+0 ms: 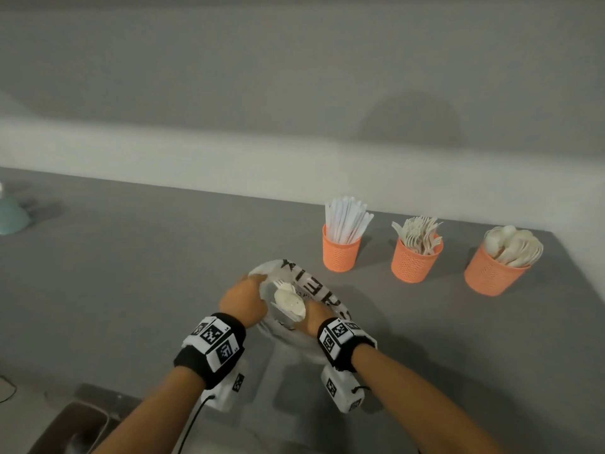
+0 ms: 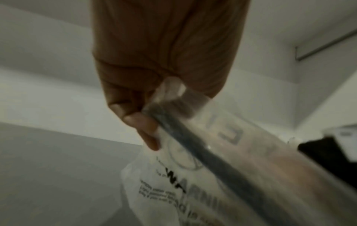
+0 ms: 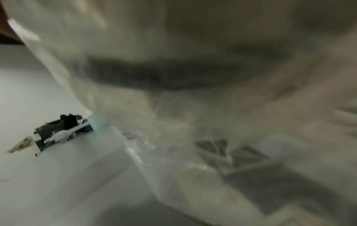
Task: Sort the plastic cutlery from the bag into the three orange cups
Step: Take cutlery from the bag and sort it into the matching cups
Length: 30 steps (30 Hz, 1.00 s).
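A clear plastic bag (image 1: 322,294) with black print sits on the grey table (image 1: 147,273), mouth up. My left hand (image 1: 244,299) pinches its left rim; the left wrist view shows the curled fingers (image 2: 135,120) clamped on the bag (image 2: 173,183). My right hand (image 1: 314,317) is at the bag's right rim, its fingers hidden by plastic. White spoons and a fork (image 1: 289,301) lie inside. Three orange cups stand at the back right: one with knives (image 1: 340,253), one with forks (image 1: 414,265), one with spoons (image 1: 491,276). The right wrist view shows only blurred bag plastic (image 3: 212,122).
A teal object (image 1: 11,217) stands at the table's far left edge. A dark sink-like recess (image 1: 75,421) lies at the lower left. A pale wall runs behind the table. Bare table surface spreads left of the bag.
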Each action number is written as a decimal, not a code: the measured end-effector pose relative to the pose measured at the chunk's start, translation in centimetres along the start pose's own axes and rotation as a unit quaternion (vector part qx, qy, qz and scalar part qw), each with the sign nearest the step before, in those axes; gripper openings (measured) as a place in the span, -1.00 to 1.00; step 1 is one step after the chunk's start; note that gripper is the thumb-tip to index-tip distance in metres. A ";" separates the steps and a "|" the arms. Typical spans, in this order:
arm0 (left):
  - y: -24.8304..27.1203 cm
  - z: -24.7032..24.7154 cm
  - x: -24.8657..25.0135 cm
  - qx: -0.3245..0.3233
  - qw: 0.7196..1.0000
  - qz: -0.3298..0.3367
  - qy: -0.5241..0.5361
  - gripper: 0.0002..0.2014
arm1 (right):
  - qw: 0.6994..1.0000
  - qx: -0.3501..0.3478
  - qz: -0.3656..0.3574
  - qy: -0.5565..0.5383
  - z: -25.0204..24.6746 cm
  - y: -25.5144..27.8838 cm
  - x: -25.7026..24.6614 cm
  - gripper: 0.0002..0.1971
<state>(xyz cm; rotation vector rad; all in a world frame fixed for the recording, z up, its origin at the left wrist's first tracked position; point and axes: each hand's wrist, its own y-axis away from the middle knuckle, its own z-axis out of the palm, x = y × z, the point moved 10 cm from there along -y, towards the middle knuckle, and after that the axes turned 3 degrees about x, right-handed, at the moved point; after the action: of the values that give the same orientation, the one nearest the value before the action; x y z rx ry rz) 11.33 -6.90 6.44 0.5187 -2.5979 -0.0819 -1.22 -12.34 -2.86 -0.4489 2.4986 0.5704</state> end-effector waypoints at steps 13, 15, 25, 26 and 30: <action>-2.7 0.0 0.4 -0.115 0.965 -0.049 0.230 -0.72 | 0.989 -0.041 -0.069 -0.122 -1.4 2.1 -1.0 -0.57; -2.9 -0.9 0.4 -0.097 0.963 -0.034 0.248 -0.72 | 0.982 -0.025 -0.085 -0.169 -2.6 2.4 -1.6 -0.52; -4.5 -1.8 1.0 0.016 0.998 -0.032 -0.044 -0.76 | 0.898 0.062 -0.144 -0.410 -12.7 3.8 -5.7 -0.76; -4.6 -1.8 1.3 0.010 0.997 -0.031 -0.074 -0.76 | 0.887 0.078 -0.137 -0.434 -13.8 3.7 -5.2 -0.79; -4.0 -5.6 6.0 0.162 0.986 0.045 -0.023 -0.78 | 0.856 0.147 -0.109 -0.484 -17.8 3.8 -1.8 -0.84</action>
<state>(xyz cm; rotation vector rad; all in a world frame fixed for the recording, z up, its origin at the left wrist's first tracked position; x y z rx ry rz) 10.56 -12.61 13.49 0.5158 -2.6885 0.3683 -8.90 -17.31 12.94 -0.2254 1.4918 0.2126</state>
